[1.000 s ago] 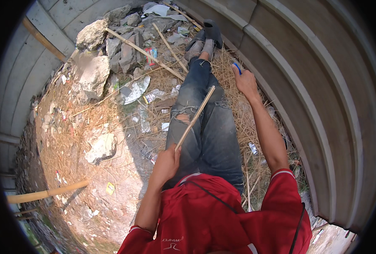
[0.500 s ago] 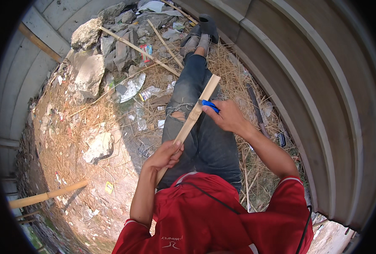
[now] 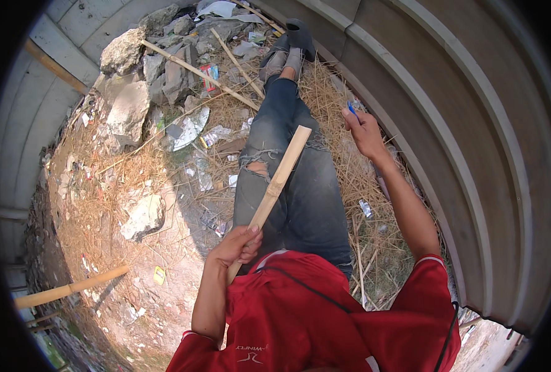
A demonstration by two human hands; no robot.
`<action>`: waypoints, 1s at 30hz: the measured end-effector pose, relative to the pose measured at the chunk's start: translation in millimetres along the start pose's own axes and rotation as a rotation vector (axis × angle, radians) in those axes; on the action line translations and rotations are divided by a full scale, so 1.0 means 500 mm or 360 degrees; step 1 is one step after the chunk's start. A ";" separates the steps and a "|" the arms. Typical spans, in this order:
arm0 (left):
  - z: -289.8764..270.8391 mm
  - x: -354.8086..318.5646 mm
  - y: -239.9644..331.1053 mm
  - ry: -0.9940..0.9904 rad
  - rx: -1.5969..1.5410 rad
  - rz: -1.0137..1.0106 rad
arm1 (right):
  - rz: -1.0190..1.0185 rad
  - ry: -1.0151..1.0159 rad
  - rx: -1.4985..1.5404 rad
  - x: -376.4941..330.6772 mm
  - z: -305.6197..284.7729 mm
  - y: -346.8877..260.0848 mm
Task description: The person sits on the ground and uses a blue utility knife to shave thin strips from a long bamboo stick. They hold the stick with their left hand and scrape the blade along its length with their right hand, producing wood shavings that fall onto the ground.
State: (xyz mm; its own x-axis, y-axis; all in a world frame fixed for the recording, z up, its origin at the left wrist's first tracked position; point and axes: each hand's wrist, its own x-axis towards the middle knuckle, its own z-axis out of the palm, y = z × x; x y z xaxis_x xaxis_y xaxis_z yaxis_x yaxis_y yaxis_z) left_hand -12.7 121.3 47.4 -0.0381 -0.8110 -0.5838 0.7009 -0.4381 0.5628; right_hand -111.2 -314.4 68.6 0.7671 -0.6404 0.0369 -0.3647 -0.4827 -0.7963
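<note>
A flat strip of split bamboo point(image 3: 279, 177) lies slanting over my legs, its near end close to my belly and its far end above my thighs. My left hand point(image 3: 235, 245) is wrapped round its lower part. Off to the right, apart from the bamboo, my right hand point(image 3: 367, 134) is raised with its fingers closed on a blue utility knife point(image 3: 352, 109). Only a little of the knife's blue handle shows past the fingers; its blade cannot be made out.
My outstretched legs in torn dark jeans point(image 3: 315, 192) rest on straw-strewn ground. A corrugated metal wall point(image 3: 436, 124) rises close on the right. Rocks point(image 3: 128, 111), thin bamboo poles point(image 3: 201, 75) and litter lie at the far left. A thicker bamboo pole point(image 3: 74, 287) juts in at the left.
My right hand has lifted the knife off the bamboo and swung away to the right and forward. The bamboo's far end has dropped slightly toward me and left; my left hand keeps its hold.
</note>
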 end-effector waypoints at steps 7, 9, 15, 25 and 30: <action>-0.022 0.065 0.046 0.0324 0.0683 0.0268 | 0.0008 -0.0207 0.0878 -0.062 0.134 -0.128; -0.013 0.086 0.057 0.0580 0.0927 0.0503 | 0.0059 -0.0147 0.0885 -0.048 0.166 -0.102; 0.021 0.148 0.064 0.1325 0.1636 0.1353 | 0.0124 -0.0067 0.0691 -0.051 0.212 -0.112; 0.027 0.168 0.072 0.1556 0.1723 0.0989 | -0.0006 -0.0443 -0.0130 -0.175 0.255 -0.077; 0.006 0.176 0.060 0.1529 0.1700 0.1070 | -0.0133 -0.0474 -0.0289 -0.166 0.277 -0.088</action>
State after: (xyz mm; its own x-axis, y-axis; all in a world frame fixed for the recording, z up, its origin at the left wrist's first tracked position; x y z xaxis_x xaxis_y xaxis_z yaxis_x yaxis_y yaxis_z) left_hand 2.8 35.6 14.5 0.7952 -0.6057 0.0270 -0.4144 -0.5105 0.7534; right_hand -85.8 -157.1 17.0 0.9088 -0.4046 -0.1015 -0.3612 -0.6414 -0.6769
